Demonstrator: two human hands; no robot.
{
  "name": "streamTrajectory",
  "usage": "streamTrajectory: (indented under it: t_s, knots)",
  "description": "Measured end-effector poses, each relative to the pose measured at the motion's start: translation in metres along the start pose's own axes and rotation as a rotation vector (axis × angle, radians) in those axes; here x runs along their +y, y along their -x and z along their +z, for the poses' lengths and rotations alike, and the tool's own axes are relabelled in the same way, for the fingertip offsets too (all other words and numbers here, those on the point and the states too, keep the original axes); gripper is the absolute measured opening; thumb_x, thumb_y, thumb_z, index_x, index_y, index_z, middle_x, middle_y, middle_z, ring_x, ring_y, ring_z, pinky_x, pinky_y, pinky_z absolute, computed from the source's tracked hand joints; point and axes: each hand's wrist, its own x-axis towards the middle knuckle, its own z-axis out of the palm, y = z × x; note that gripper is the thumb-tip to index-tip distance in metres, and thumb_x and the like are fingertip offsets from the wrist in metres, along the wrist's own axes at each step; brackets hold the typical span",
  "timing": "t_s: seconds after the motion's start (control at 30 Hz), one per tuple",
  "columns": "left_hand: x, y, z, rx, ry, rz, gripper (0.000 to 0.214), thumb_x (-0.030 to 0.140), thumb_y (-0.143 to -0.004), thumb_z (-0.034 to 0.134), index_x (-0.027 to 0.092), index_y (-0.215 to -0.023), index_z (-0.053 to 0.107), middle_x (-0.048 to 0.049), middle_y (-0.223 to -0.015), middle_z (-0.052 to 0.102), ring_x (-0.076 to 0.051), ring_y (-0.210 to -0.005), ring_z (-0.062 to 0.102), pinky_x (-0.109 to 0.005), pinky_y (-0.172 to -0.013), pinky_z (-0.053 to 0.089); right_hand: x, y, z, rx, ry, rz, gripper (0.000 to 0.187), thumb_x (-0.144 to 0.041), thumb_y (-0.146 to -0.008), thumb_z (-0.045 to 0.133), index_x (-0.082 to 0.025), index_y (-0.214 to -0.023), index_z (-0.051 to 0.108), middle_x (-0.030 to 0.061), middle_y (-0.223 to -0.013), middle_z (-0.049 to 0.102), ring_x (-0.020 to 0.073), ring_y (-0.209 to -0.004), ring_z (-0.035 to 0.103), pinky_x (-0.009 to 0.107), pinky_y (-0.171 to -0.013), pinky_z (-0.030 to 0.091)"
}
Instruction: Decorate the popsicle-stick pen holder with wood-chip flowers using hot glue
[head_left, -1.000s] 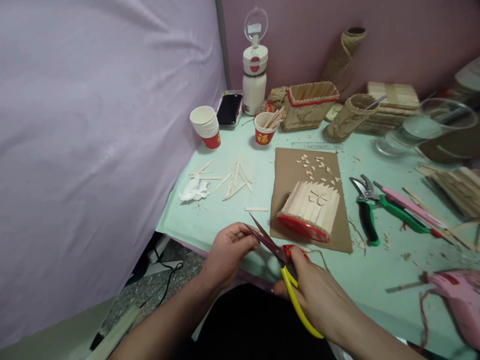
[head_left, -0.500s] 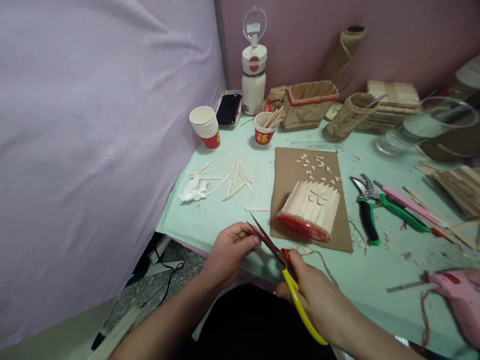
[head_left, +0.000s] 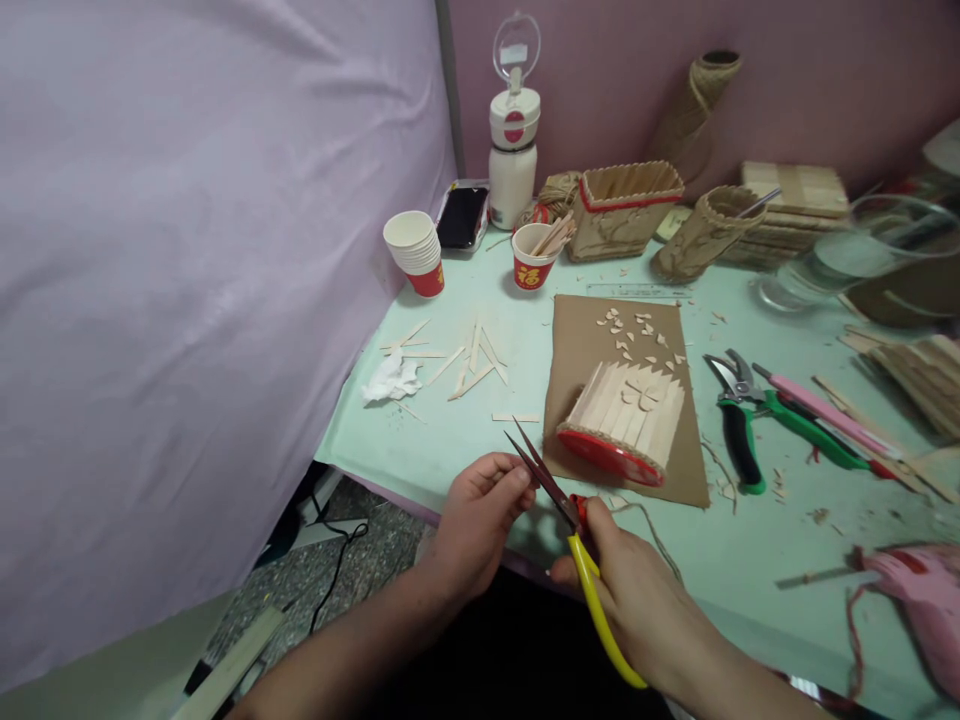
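My right hand (head_left: 641, 585) grips yellow-handled scissors (head_left: 602, 625), whose dark blades stand slightly apart and point up and to the left. Close by the blades, my left hand (head_left: 484, 515) is closed in a pinch between thumb and fingers. Whatever sits in that pinch is too small and too covered to make out. Just beyond the scissors, a holder made of wooden sticks (head_left: 626, 415) lies on its side, its red base facing me. Petal-shaped wood pieces are on its side. Under it is a brown cardboard sheet (head_left: 566, 345) with several small wood cutouts (head_left: 622, 345).
Wood strips (head_left: 476, 350) and a crumpled tissue (head_left: 391, 378) lie left of the cardboard. Green-handled pruning shears (head_left: 742, 440) and a pink glue gun (head_left: 911, 590) lie to the right. Behind stand paper cups (head_left: 416, 255), a cup of sticks (head_left: 532, 270), a white bottle (head_left: 513, 180) and a glass pitcher (head_left: 817, 265).
Both hands and the scissors have shifted slightly to the right. The view has turned a little as well. The holder and the cutouts stay in place on the cardboard.
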Motion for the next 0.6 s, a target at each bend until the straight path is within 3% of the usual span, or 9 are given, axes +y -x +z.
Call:
streamTrajectory:
  t_s: [0.3,0.6]
  knots:
    - [0.004,-0.002,0.003,0.019,-0.030,-0.023,0.022,0.030,-0.067,0.077,0.014,-0.072,0.063,0.0018,-0.063,0.057,-0.007,-0.061,0.049,-0.019,-0.062,0.039,0.007,-0.001,-0.002,-0.009,-0.091,-0.044,0.012,-0.028,-0.085,0.041,-0.026,-0.083,0.030,0.0007,-0.074,0.067,0.0200,-0.068,0.062,0.027,-0.061,0.037]
    - [0.007,-0.010,-0.010,-0.070,-0.278,0.069,0.012,0.025,-0.073,0.070,0.014,-0.074,0.066,0.0004,-0.066,0.062,-0.009,-0.064,0.053,-0.021,-0.064,0.042,0.005,0.001,-0.022,-0.016,0.085,-0.033,0.024,-0.030,-0.076,0.055,-0.025,-0.088,0.035,-0.0003,-0.078,0.060,0.0184,-0.065,0.054,0.026,-0.058,0.032]
